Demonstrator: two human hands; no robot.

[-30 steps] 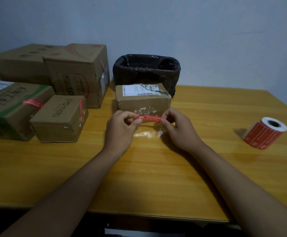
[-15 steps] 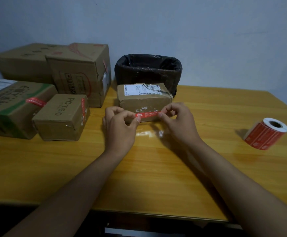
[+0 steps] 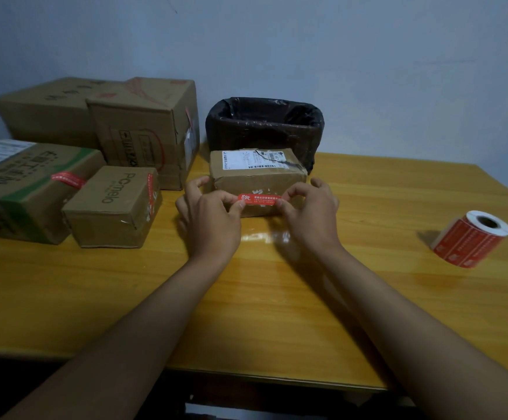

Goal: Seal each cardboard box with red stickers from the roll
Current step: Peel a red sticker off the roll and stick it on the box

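The left hand (image 3: 209, 219) and right hand (image 3: 308, 216) each pinch one end of a red printed sticker strip (image 3: 258, 200), stretched flat before the small brown cardboard box (image 3: 257, 174). It should go on level, pressed from the middle outward. Behind this box stands a black lined bin (image 3: 265, 125); left of it, sealed cartons (image 3: 112, 204); far right, the red sticker roll (image 3: 472, 239). Nothing blocks.

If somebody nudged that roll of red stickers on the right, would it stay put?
Probably not. The red sticker roll with the white core lies on its curved side on the glossy yellow wooden table, so it would likely roll. Its hollow core suggests it is light.
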